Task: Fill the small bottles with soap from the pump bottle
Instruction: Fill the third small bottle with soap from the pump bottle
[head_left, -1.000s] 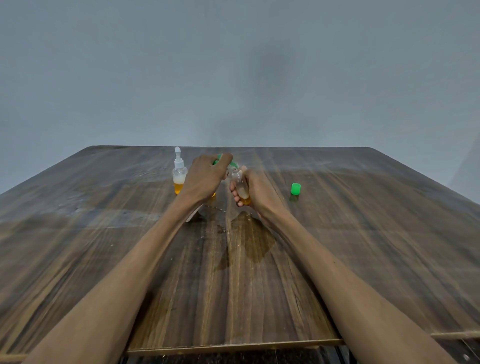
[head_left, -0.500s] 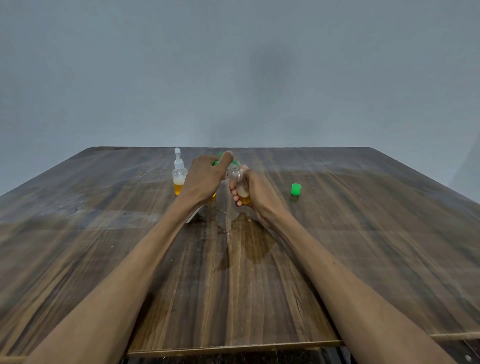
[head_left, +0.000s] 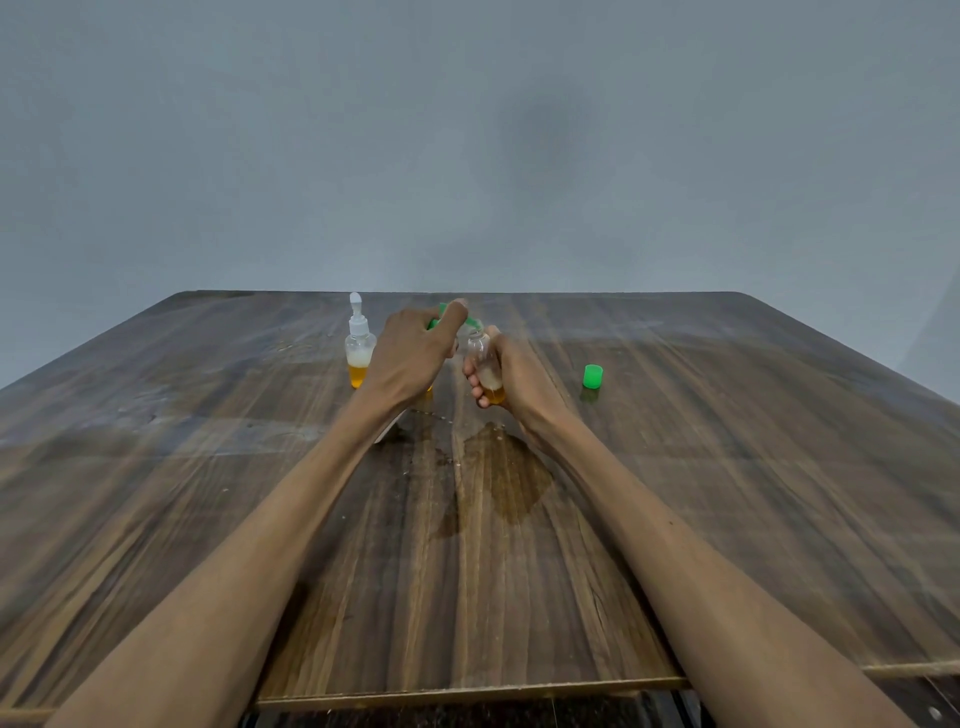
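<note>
My left hand (head_left: 413, 356) wraps the pump bottle, whose green pump head (head_left: 470, 323) shows past my fingers; my index finger lies on top of it. The bottle's body is hidden behind the hand. My right hand (head_left: 511, 376) grips a small clear bottle (head_left: 485, 366) with orange soap and foam at its bottom, its open neck just under the green nozzle. A second small bottle (head_left: 359, 349) with a white spray top stands to the left, holding orange soap under foam. A loose green cap (head_left: 592, 375) sits on the table to the right.
The wooden table (head_left: 727, 467) carries a wet, dark spill patch (head_left: 511, 478) just in front of my hands. A grey wall rises behind the far table edge. The table's front edge (head_left: 467, 693) runs below my forearms.
My left index finger has risen slightly on the green pump head. The small bottle in my right hand stays at the nozzle; nothing else has moved.
</note>
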